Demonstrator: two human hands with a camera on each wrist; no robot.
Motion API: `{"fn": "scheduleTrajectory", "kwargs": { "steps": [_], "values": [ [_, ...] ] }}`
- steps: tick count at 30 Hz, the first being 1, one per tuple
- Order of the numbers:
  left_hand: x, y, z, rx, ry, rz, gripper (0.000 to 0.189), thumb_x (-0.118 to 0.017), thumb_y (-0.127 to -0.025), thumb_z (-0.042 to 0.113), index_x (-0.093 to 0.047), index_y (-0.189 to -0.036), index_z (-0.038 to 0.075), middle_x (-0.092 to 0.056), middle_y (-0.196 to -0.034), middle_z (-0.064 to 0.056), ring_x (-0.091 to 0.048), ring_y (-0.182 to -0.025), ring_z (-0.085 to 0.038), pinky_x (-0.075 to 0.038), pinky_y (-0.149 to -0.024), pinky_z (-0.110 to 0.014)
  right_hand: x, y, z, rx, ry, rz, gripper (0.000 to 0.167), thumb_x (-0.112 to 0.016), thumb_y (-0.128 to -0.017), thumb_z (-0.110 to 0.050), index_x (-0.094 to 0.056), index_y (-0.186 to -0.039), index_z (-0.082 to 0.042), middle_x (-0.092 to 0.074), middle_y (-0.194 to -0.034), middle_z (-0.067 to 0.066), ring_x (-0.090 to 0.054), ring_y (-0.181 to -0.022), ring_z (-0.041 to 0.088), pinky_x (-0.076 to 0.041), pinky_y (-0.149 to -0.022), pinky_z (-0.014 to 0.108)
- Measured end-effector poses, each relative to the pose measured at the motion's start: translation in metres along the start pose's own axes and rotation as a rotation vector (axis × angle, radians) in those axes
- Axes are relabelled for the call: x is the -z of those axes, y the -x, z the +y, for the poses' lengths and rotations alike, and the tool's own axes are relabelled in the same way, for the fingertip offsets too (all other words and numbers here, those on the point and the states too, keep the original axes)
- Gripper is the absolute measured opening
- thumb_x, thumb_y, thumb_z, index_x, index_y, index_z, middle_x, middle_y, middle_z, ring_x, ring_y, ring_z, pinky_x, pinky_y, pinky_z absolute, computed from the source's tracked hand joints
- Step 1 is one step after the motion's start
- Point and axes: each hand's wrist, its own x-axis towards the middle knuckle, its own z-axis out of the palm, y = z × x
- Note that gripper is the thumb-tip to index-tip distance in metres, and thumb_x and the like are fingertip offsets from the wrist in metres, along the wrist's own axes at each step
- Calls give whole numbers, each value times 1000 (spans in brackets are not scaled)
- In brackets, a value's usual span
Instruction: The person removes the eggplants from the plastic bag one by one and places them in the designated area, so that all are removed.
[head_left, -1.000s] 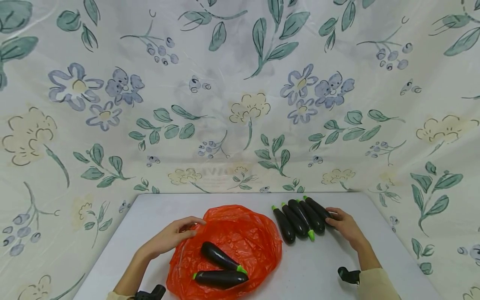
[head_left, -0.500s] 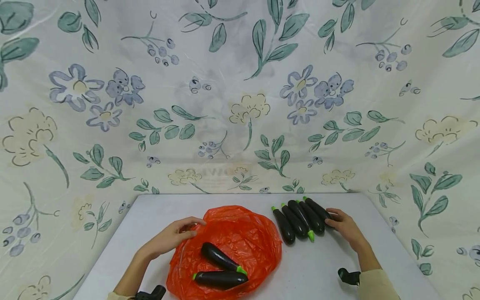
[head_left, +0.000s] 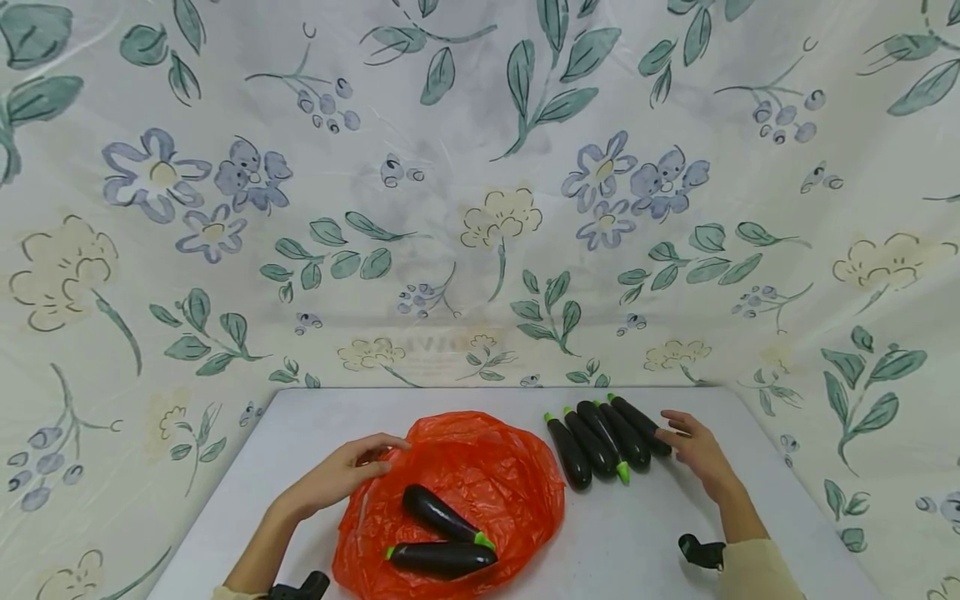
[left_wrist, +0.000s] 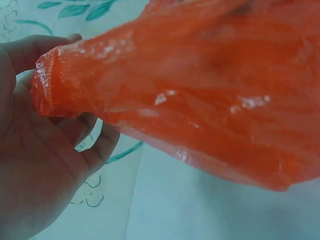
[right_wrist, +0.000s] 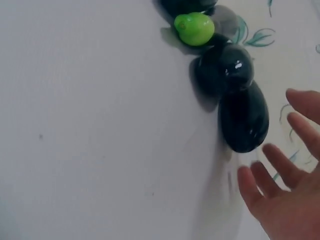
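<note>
My left hand (head_left: pixel 348 473) holds the left rim of a red plastic bag (head_left: pixel 517 467); in the left wrist view its thumb and fingers curl round the bag's edge (left_wrist: pixel 65 85), and some fingertips are hidden behind the plastic. Two dark, glossy eggplants with green tips lie in the bag: a slanted eggplant (head_left: pixel 438 511) and, nearer, a crosswise eggplant (head_left: pixel 442 560). Right of the bag, several more eggplants lie side by side in a row. My right hand (head_left: pixel 697 450) is just right of the end eggplant (head_left: pixel 637 423). In the right wrist view its fingers (right_wrist: pixel 282 162) are spread, apart from the nearest eggplant (right_wrist: pixel 244 120).
The white table (head_left: pixel 600 550) carries the bag and the row of eggplants. A floral sheet (head_left: pixel 420 192) hangs behind the table and along its sides. Black camera mounts (head_left: pixel 701 552) are worn on both wrists.
My right hand has drawn back slightly to the right from the end eggplant, its fingers now off it. The left hand, the bag and the eggplants have stayed put.
</note>
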Motion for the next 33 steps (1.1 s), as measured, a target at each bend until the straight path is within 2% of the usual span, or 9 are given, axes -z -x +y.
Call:
{"fn": "scheduleTrajectory", "kwargs": {
  "steps": [5,8,14,24,33],
  "values": [
    [-1,1,0,5,5,0,35,-57,-102,21,-60,-136,15,-59,-135,-13,-55,-114,-30,-52,-94,-46,-8,2,-14,33,-12,99,55,-58,-103,-28,-41,-149,-3,-38,-149,27,-40,-133,38,-38,-107,51],
    [0,1,0,-1,2,-3,36,-57,-102,22,-59,-137,14,-59,-135,-14,-55,-113,-30,-51,-93,-45,-17,1,-25,64,-9,100,52,-58,-102,-29,-46,-147,-5,-46,-141,22,-46,-124,33,-42,-101,45],
    [0,0,1,-8,5,-2,34,-57,-102,20,-60,-136,14,-59,-136,-14,-55,-115,-30,-51,-95,-46,-41,0,-49,140,42,-9,50,-62,-100,-30,-51,-142,-5,-54,-125,16,-52,-112,28,-45,-88,35],
    [0,0,0,-14,-5,4,33,-56,-103,23,-61,-135,17,-59,-134,-12,-54,-113,-31,-50,-92,-42,-75,0,-79,217,133,-242,45,-69,-95,-31,-60,-134,-8,-61,-105,8,-57,-95,30,-50,-77,41],
    [-1,-1,-3,-15,11,-2,33,-57,-103,22,-61,-135,17,-58,-137,-12,-53,-116,-31,-50,-95,-44,-108,4,-100,288,194,-502,37,-67,-95,-24,-64,-130,-10,-64,-104,6,-62,-94,29,-55,-77,40]
  ]
}}
